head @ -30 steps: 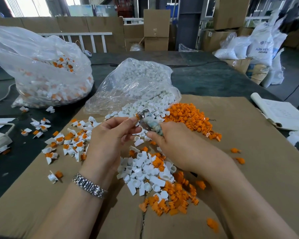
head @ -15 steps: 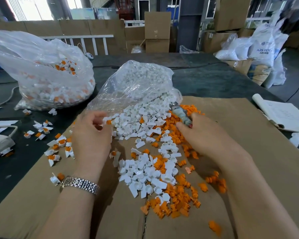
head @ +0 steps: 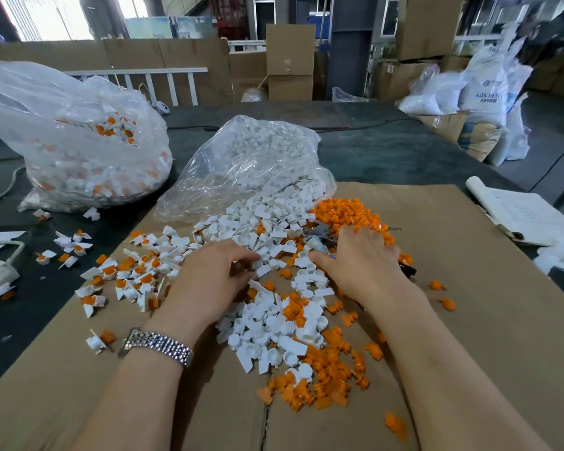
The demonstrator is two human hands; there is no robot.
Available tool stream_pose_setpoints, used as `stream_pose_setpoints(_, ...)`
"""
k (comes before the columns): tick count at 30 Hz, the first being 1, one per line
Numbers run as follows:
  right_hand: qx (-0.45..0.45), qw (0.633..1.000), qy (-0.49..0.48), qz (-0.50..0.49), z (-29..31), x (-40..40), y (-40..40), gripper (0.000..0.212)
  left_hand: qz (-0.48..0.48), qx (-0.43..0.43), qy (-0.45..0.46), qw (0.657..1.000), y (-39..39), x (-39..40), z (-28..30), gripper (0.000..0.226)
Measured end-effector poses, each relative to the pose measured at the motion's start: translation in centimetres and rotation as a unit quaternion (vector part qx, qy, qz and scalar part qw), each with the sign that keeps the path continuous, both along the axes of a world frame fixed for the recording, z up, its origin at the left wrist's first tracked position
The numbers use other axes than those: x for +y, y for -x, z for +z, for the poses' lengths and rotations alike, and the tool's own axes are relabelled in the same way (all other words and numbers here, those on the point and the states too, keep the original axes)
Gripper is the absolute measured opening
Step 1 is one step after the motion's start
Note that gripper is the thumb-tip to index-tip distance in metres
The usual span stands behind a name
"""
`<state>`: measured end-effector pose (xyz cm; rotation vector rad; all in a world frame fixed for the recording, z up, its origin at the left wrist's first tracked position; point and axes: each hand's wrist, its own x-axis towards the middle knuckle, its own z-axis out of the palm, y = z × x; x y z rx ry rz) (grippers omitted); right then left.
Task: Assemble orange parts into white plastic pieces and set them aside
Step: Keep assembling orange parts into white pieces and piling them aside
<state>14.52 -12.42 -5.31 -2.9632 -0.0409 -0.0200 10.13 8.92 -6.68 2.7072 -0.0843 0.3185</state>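
A single wide-angle view looks from the person's head, forward and down across the bench. It sits close over both forearms, which enter from the bottom edge. Stacked boxes fill the far background.

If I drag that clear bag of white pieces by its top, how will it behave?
The clear bag looks thin and crinkled, so probably floppy and stretchy. Its mouth lies open toward the cardboard, so more white pieces would likely spill out.
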Motion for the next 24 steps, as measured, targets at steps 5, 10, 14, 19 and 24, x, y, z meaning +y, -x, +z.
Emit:
stream_pose_setpoints(5, -0.102, 0.993, -0.014, 0.059, 0.1, 0.7, 0.2, 0.057, 0.029, 0.020, 0.072, 0.997, -0.2, -0.6, 0.0, 0.019)
stream_pose_setpoints(10, -0.147, 0.967, -0.004, 0.207, 0.0, 3.2, 0.7, 0.019, 0.040, 0.009, 0.145, 0.989, 0.1, -0.7, 0.1, 0.020)
stream_pose_setpoints(14, -0.122, 0.968, 0.019, 0.220, -0.5, 3.7, 0.6, 0.012, 0.038, -0.023, 0.178, 0.983, 0.3, -0.8, 0.4, 0.016)
stream_pose_setpoints(19, -0.129, 0.970, 0.029, 0.206, -0.9, 3.7, 0.5, 0.018, 0.055, 0.000, 0.334, 0.941, 0.7, -1.0, 1.0, 0.020)
stream_pose_setpoints(24, -0.116, 0.962, -0.134, 0.205, 0.3, 2.8, 0.9, 0.017, 0.051, 0.043, 0.475, 0.878, 1.2, -1.1, 1.4, 0.011)
